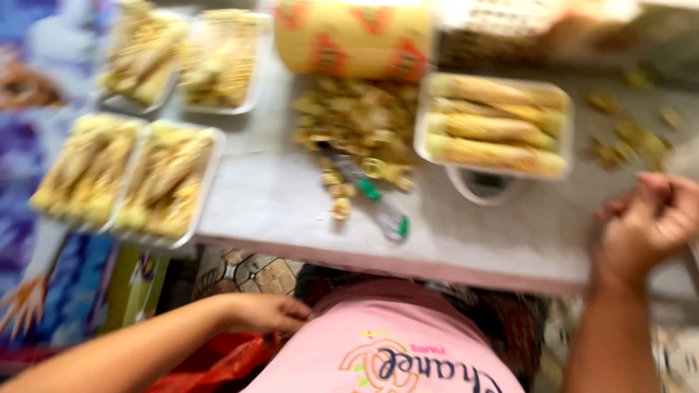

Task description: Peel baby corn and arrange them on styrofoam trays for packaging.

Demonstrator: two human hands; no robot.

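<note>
I see my right hand, fingers curled on nothing visible, nearest the white foam tray of yellow corn cobs, lengthwise along the counter's far-right edge; left hand loosely open below.

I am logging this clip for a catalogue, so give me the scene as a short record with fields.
setting: pale table, seen from above, picture blurred
left hand: low by the pink shirt, beside a red bag
right hand: fingers curled at the table's right edge; contents cannot be told
trays: white tray of corn cobs; four more filled trays on the left
other: yellow roll, pile of scraps, knife
</note>
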